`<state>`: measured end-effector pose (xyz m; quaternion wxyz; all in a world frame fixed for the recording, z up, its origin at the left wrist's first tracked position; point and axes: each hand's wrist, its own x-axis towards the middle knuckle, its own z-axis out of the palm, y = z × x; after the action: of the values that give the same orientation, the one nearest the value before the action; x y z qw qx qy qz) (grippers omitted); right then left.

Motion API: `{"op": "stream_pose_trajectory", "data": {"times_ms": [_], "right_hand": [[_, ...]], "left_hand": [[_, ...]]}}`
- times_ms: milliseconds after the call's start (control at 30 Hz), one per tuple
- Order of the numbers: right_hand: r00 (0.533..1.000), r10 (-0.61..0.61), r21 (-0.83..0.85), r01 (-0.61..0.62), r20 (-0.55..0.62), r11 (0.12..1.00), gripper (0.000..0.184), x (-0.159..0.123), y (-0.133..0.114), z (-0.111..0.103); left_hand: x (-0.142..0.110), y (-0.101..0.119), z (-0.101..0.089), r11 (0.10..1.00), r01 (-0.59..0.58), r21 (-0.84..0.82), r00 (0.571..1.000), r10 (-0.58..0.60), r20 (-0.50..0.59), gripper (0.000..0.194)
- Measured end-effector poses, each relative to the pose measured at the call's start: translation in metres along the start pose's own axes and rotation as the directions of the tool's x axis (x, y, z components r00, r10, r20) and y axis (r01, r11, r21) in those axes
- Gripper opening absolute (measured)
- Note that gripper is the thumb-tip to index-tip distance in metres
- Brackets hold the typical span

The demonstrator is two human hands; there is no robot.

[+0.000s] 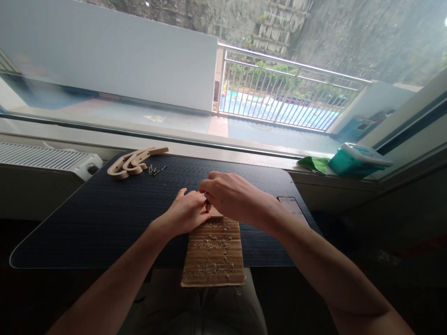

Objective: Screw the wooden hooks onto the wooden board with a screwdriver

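A flat light wooden piece [217, 213] lies on the far end of a worn cardboard slab [214, 251], mostly covered by my hands. My left hand [186, 209] grips the wood from the left, its thumb close to the tool. From above, my right hand [226, 193] is closed around an upright tool with red and dark parts, which looks like a screwdriver [208, 206]. Its lower end stands at the wooden piece; the tip is hidden between my hands. The cardboard is pitted with many small holes and reaches over the table's near edge.
Curved wooden pieces [134, 162] and several loose screws [153, 170] lie at the back left of the dark table [104, 209]. A phone [292, 207] rests at the right edge. On the sill are a teal box [356, 160] and green cloth [314, 164]. A radiator [45, 160] stands left.
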<state>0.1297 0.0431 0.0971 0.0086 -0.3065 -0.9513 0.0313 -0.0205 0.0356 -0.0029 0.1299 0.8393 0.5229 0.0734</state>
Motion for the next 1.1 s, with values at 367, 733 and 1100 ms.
{"op": "stream_pose_trajectory", "data": {"times_ms": [367, 733, 1100], "right_hand": [[1.0, -0.017, 0.03, 0.017, 0.003, 0.999, 0.021, -0.004, 0.004, 0.0], [1.0, 0.006, 0.006, -0.006, -0.017, 1.0, 0.022, 0.001, 0.007, 0.007], [0.999, -0.002, 0.001, 0.002, -0.04, 1.0, 0.023, -0.002, 0.004, 0.009]], "left_hand": [[0.002, 0.002, -0.002, 0.998, -0.001, 0.069, 1.0, 0.001, 0.001, 0.019], [0.0, 0.005, -0.007, 0.995, -0.018, 0.102, 1.0, 0.019, -0.012, 0.014], [-0.004, 0.005, -0.013, 0.999, -0.021, -0.032, 0.997, 0.023, 0.071, 0.02]]}}
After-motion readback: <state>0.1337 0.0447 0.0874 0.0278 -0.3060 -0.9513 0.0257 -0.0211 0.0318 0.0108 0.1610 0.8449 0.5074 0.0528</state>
